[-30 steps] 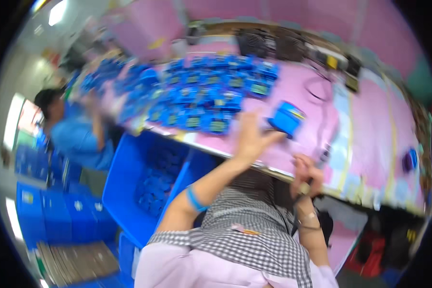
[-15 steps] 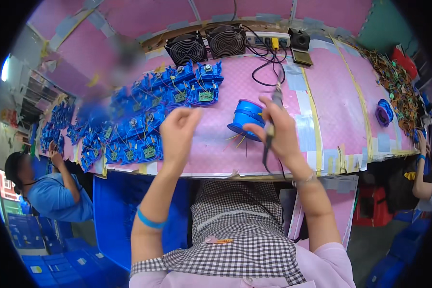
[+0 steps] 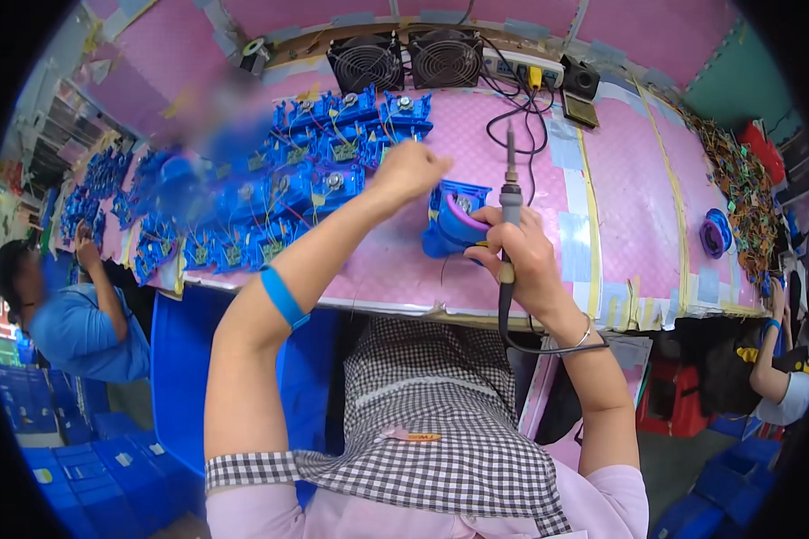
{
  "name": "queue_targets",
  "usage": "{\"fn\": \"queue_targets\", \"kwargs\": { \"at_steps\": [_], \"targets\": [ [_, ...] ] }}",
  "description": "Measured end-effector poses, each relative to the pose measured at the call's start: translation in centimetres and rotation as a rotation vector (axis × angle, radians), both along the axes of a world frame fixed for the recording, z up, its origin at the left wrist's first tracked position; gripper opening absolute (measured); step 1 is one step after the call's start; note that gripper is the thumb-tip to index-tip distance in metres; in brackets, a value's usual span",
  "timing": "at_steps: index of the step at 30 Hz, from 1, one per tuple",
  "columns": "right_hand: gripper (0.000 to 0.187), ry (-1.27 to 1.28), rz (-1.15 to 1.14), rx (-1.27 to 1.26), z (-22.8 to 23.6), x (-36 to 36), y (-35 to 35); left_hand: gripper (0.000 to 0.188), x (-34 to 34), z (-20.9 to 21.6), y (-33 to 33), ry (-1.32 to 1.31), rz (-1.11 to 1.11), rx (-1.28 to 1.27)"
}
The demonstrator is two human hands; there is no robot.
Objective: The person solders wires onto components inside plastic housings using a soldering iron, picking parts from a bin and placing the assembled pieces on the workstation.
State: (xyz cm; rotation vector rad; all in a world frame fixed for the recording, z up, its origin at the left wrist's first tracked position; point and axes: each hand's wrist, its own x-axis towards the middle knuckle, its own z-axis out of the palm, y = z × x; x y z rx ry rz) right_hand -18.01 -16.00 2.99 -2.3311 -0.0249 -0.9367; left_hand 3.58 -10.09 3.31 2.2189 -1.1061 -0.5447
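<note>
My right hand (image 3: 526,256) is closed round a soldering iron (image 3: 511,199), its metal tip pointing up and its cable looping down past the wrist. The thumb and fingers of that hand also reach the purple rim of a blue plastic housing (image 3: 442,229) on the table. My left hand (image 3: 412,171) is raised beyond that housing, fingers curled together; whatever they hold, if anything, cannot be made out. Near its fingers stands the right end of the rows of blue housings (image 3: 337,184), several with green circuit boards, thin wires and round metal parts.
Two black fans (image 3: 446,59) stand at the back beside a power strip (image 3: 512,67) with a yellow plug. A soldering iron stand (image 3: 581,83) is right of it. A purple-and-blue ring part (image 3: 715,234) lies near heaped wires (image 3: 744,180). Co-workers sit left and right.
My left hand has moved right and farther over the table. The blue housing has turned so its purple rim faces my right hand, whose fingers now meet it. The iron now stands more upright.
</note>
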Motion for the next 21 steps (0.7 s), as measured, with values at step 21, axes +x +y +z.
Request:
{"fn": "queue_targets", "kwargs": {
  "at_steps": [21],
  "targets": [
    [0.029,-0.017,-0.302,0.079,-2.6,-1.5,0.6,0.03,-10.4,-2.3,13.1,-0.197,0.035,-0.214]
  ]
}}
